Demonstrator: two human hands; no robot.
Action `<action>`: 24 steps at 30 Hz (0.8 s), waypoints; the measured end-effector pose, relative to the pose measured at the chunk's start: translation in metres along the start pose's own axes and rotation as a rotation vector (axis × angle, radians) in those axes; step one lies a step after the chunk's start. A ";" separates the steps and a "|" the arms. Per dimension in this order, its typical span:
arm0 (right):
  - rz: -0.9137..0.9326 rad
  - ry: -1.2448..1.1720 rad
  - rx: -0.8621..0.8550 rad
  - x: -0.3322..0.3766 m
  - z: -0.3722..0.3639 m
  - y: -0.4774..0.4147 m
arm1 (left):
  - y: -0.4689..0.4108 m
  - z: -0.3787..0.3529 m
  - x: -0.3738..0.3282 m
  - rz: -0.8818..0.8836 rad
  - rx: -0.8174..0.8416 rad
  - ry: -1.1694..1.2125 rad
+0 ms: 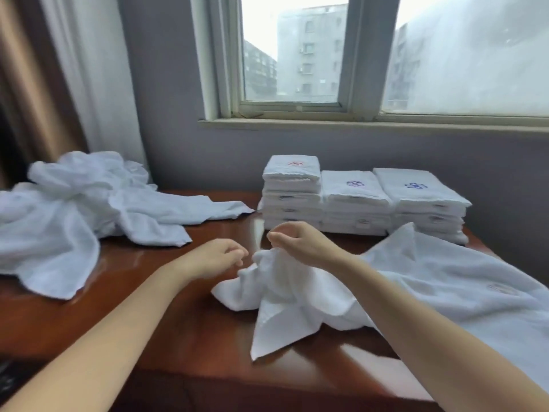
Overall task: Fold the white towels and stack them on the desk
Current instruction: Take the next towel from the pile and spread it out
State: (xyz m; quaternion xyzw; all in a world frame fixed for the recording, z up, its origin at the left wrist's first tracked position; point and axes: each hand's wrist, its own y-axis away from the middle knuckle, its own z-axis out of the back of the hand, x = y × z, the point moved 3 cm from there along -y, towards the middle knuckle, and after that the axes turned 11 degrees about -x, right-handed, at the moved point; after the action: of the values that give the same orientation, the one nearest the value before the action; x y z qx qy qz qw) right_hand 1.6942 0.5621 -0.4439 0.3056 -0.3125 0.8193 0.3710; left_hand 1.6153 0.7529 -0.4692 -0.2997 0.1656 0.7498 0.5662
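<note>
Both bare forearms reach in from six o'clock over the glossy reddish-brown wooden bench [184,331]. The right hand [300,242] sits just past centre, its grip pinched narrow on a bunched-up peak of a crumpled white terry towel [285,295], lifting that fold clear while the rest of the cloth trails down onto the bench toward six o'clock. The left hand [214,257], just at nine o'clock of the right, is loosely curled, fingers [237,254] close to the towel's raised edge; whether that grip has any cloth in it, I cannot tell, there's blur.

Out at four o'clock lies a larger white towel spread flat [463,289] with a faint reddish mark on it, running under the right forearm and off the bench's right side. At twelve to one o'clock, against the grey wall [356,144], stand three stacks of folded white towels: the left stack [292,191], tallest, topped with a red embroidered mark; the middle stack [355,203] and the right stack [424,203], each showing a blue mark on top. The three stacks touch side by side.

At nine to ten o'clock a loose heap of unfolded white towels [77,209] sprawls across the bench's left end, one tail reaching toward the stacks. Behind, a window [297,55] shows grey buildings, with pale curtains [89,78] at eleven o'clock
</note>
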 end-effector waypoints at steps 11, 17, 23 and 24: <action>-0.149 0.391 0.407 0.001 -0.021 -0.019 | 0.021 -0.008 0.012 -0.046 0.317 -0.171; -0.056 0.121 0.199 0.011 -0.008 -0.016 | 0.007 0.011 -0.002 -0.062 -0.020 -0.412; 0.129 -0.324 0.053 0.033 0.026 -0.013 | -0.022 0.048 -0.012 -0.023 -0.575 0.101; 0.118 -0.380 0.188 0.035 0.023 -0.007 | -0.025 0.052 -0.013 -0.022 -0.597 0.180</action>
State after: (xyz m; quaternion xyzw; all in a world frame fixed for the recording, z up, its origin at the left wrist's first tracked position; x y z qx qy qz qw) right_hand 1.6877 0.5634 -0.4021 0.4690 -0.3163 0.7929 0.2266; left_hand 1.6281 0.7816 -0.4192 -0.5199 -0.0158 0.7294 0.4443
